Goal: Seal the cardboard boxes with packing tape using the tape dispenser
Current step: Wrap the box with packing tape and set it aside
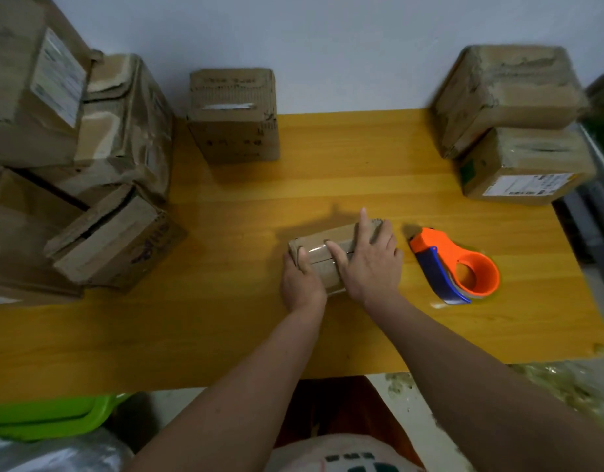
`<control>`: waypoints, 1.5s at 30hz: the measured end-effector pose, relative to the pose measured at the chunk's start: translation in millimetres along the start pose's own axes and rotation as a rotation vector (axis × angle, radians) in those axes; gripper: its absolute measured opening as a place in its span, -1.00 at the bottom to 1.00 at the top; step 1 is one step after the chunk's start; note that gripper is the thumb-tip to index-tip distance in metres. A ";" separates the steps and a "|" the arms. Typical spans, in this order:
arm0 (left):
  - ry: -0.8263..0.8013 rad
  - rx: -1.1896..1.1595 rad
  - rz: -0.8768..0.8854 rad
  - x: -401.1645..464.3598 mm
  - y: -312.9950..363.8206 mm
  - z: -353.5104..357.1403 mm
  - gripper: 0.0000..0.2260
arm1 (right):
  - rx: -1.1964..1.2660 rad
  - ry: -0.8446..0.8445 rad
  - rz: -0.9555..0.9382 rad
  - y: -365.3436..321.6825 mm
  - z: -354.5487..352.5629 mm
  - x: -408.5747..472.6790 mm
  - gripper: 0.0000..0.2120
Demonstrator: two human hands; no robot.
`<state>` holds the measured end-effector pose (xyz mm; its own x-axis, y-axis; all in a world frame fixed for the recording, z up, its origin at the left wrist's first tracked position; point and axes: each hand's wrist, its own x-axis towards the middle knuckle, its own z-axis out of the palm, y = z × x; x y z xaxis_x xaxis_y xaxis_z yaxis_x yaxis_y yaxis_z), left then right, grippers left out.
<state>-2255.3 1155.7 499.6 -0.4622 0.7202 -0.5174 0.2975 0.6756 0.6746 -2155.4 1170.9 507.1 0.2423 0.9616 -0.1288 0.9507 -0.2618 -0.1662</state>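
2 hands, left hand (301, 280) and right hand (368, 258), press 1 small box (322, 255); 1 tape dispenser (459, 265) beside.

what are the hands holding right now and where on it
Both are on the small cardboard box: the left hand grips its near left end, the right hand presses flat across its taped top. The tape dispenser lies unheld.

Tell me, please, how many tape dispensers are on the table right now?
1: the orange and blue tape dispenser lies on the table, right of the small box that both hands hold. Others could sit hidden behind the stacked boxes.
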 end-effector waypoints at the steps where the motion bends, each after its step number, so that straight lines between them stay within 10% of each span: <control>1: 0.008 0.000 0.008 -0.4 -0.8 0.2 -0.53 | 0.022 0.009 -0.005 4.9 1.1 2.8 -0.25; 10: -0.037 -0.120 -0.015 4.8 0.6 -10.6 -0.57 | 0.456 -0.108 -0.100 45.7 -13.6 19.2 -0.66; 18: -0.172 0.371 0.489 56.9 72.1 -43.0 -0.55 | 0.595 -0.081 0.095 55.8 -14.4 -43.7 -0.73; 24: -0.312 0.998 0.720 -28.6 -13.2 -15.1 0.09 | 0.631 -0.129 0.073 61.0 -22.3 -41.3 -0.72; 33: -0.331 1.147 1.180 23.8 -2.5 -24.0 -0.36 | 0.749 -0.310 0.013 62.3 -30.4 -29.3 -0.75; 38: -0.263 1.173 1.182 25.0 11.1 -20.5 -0.38 | 0.456 -0.085 0.078 77.6 -31.8 -13.8 -0.87; 45: -0.212 0.902 1.118 -8.6 4.8 -14.8 -0.33 | 0.086 -0.045 0.432 123.8 -20.1 -5.9 -0.38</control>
<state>-2262.2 1150.4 515.1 0.4653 0.8821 -0.0737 0.8635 -0.4340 0.2568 -2035.3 1134.5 506.9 0.6034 0.7584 -0.2466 0.7441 -0.6466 -0.1680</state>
